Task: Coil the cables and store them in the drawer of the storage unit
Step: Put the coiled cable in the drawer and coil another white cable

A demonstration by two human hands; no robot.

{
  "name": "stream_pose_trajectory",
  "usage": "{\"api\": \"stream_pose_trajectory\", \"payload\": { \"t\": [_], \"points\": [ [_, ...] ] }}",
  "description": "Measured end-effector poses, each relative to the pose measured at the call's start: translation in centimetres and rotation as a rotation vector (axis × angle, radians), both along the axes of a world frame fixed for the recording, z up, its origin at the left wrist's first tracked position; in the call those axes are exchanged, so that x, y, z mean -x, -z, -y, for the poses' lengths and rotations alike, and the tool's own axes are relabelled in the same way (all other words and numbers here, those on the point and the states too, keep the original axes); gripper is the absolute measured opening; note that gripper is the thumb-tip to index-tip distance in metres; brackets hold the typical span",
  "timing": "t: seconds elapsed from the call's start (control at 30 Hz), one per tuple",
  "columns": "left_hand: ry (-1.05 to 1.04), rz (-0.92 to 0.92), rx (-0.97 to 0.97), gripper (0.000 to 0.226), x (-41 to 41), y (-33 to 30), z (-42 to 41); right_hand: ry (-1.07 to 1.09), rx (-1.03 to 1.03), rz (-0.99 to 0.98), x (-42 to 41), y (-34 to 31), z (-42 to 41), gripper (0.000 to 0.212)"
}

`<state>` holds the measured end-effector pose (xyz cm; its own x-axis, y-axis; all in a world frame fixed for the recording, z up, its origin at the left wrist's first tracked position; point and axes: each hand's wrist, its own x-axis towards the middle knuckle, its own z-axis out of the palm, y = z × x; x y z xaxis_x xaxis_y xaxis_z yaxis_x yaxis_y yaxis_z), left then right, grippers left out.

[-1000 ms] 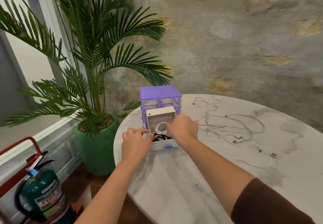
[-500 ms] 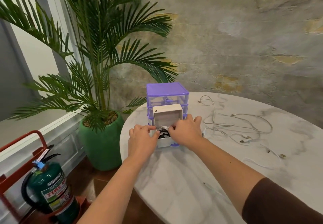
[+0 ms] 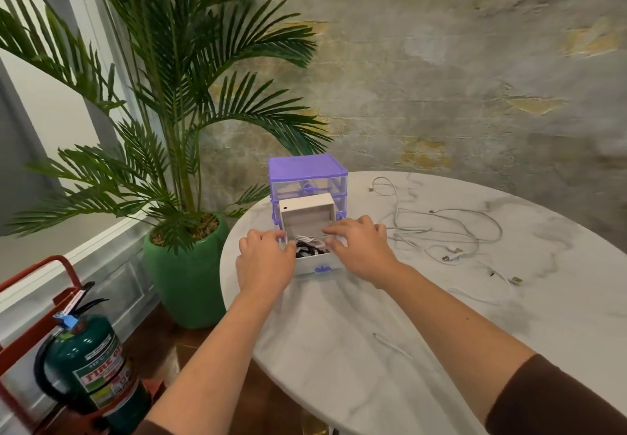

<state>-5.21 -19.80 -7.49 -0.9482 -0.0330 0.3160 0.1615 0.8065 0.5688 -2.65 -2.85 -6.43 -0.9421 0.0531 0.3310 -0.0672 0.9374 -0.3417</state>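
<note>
So the storage unit [image 3: 308, 190] is a little boxy thing, clear plastic walls with a matte purple lid and frame, sitting at the far left edge of the round counter [image 3: 390, 316], which has that glossy white-grey marble look. Its white drawer [image 3: 314, 261] is pulled out toward the camera, with a tiny purple scalloped handle on the front face. Inside the drawer there's a bundle of coiled cables [image 3: 307, 246], black and white loops packed together. The left hand [image 3: 266, 260] sits on the drawer's left side, fingers curled over the wall, grip holding the drawer. The right hand [image 3: 359, 249] is on the drawer's right side with fingers reaching across its top edge; its grip looks fairly flat and relaxed, resting on the rim rather than clamped round it. Right of the storage unit, a messy tangle of thin white loose cables [image 3: 448, 234] with small metal plugs is spread over the counter. Left of the unit there's a potted palm [image 3: 190, 258] in a smooth green pot. Compared to a second ago, the right hand has come off the drawer's contents and slid to the right rim, so the coiled stuff is more visible now, and the left hand has shifted up against the drawer's left wall.
</note>
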Motion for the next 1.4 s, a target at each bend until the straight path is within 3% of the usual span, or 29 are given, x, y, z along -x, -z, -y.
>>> {"api": "stream_pose_trajectory", "payload": {
  "t": [0.17, 0.3, 0.47, 0.6, 0.87, 0.97, 1.07, 1.23, 1.4],
  "points": [
    [0.155, -0.098, -0.039, 0.022, -1.7, -1.0, -3.9, 0.097, 0.190, -0.091, -3.0, 0.2, -4.7, 0.017],
    [0.330, -0.082, -0.052, 0.021, -2.8, -1.0, -7.5, 0.256, 0.230, -0.134, -4.1, 0.7, -8.0, 0.024],
    [0.423, -0.040, -0.001, 0.022, -3.3, 0.1, -11.2, 0.342, 0.063, 0.101, -3.6, 1.4, -11.0, 0.045],
    [0.444, -0.044, 0.065, 0.029, -2.8, 1.0, -13.1, 0.306, 0.044, 0.109, -3.3, 2.2, -12.2, 0.027],
    [0.458, -0.110, 0.257, 0.041, -3.0, 1.6, -15.6, 0.249, 0.753, -0.228, -4.0, 1.5, -12.8, 0.011],
    [0.482, -0.190, 0.250, 0.047, -3.0, 2.2, -16.2, 0.183, 1.000, -0.239, -4.5, 1.1, -12.9, 0.012],
    [0.530, -0.279, 0.256, 0.034, -2.8, 3.0, -16.3, 0.125, 1.158, -0.252, -5.4, 0.4, -12.9, 0.014],
    [0.518, -0.490, 0.224, 0.039, -2.5, 3.4, -15.9, 0.158, 1.285, -0.297, -6.3, -0.1, -13.5, 0.020],
    [0.521, -0.522, 0.122, 0.037, -2.9, 2.5, -15.1, 0.268, 1.266, -0.463, -6.7, -0.2, -14.7, 0.024]
  ]
}}
